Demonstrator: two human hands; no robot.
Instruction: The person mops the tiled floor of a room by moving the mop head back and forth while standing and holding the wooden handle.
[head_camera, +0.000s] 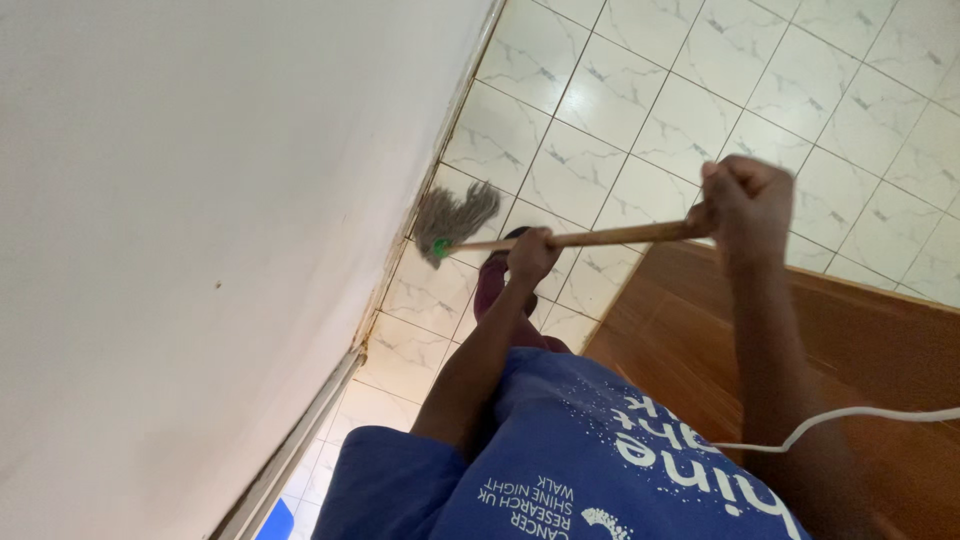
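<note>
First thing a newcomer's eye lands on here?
The grey string mop head pressed where the pale tiled floor meets the white wall, at mid-frame. Its wooden handle runs rightward through both hands: the left hand gripping mid-shaft, the right hand closed round the top end. Below, a blue printed shirt fills the bottom, with a brown wooden panel at the right.

Wooden mop handle (590, 238); stringy head (455, 217), probably cotton.

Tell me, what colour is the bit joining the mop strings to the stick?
Green: the collar beside the grey strands, head view.
</note>
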